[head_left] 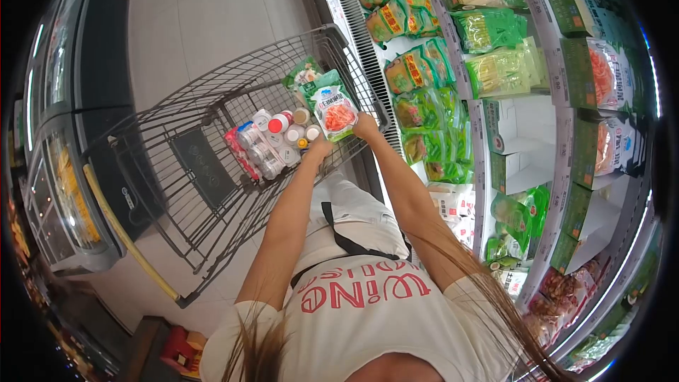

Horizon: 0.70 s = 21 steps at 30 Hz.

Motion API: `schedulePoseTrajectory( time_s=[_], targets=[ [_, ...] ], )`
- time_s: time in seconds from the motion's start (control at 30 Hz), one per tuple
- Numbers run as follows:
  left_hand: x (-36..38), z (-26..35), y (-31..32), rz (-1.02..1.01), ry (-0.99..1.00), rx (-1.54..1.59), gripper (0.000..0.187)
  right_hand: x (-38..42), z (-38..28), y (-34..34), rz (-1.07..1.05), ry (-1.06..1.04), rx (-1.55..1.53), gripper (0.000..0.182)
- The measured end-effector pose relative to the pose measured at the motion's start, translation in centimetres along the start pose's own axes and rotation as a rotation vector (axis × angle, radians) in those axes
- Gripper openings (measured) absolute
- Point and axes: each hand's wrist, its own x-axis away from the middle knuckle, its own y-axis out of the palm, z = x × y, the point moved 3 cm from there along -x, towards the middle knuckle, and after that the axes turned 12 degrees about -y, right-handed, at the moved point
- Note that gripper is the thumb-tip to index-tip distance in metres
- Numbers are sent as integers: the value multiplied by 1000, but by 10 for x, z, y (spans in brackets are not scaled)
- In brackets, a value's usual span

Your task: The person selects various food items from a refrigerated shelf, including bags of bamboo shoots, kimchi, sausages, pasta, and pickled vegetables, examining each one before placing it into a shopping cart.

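Over the shopping cart [212,102], a green-and-white food bag [335,109] with orange pieces pictured on its front is held up, label facing me. My right hand [365,127] grips its lower right edge. My left hand [322,147] is closed at its lower left corner, the fingers partly hidden. Beneath and beside the bag, in the cart, lie a green package [303,73], several capped bottles [280,122], a clear-wrapped multipack [259,150] and a pink-red package [238,147].
A refrigerated shelf to my right carries green-orange bags [414,71], bagged greens [428,124], yellow-green packs [498,71] and similar orange-and-white bags [605,74]. Glass-fronted freezers [67,170] line the left side. The cart's yellow handle [127,233] is at lower left, above a tiled floor [191,18].
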Motion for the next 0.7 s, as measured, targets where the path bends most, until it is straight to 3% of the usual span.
schedulePoseTrajectory(
  time_s=[0.13,0.2,0.23,0.33,0.4,0.53,0.7],
  targets=[
    [34,4,-1,24,290,-420,24,35,-33,1,-75,-112,239,25],
    [89,22,-4,-10,279,-371,23,60,-47,8,-89,-187,348,22],
    [111,24,-4,-27,274,-349,22,72,-53,16,14,-259,355,19],
    [106,-18,3,96,599,-578,22,113,-74,23,274,-441,371,9],
    [115,-27,2,204,666,-494,20,132,-79,28,541,-593,212,9],
    [142,-22,3,395,578,-614,20,137,-80,28,503,-631,119,12],
    [152,-32,3,293,358,-545,22,144,-76,41,405,-682,157,11]
  ],
)
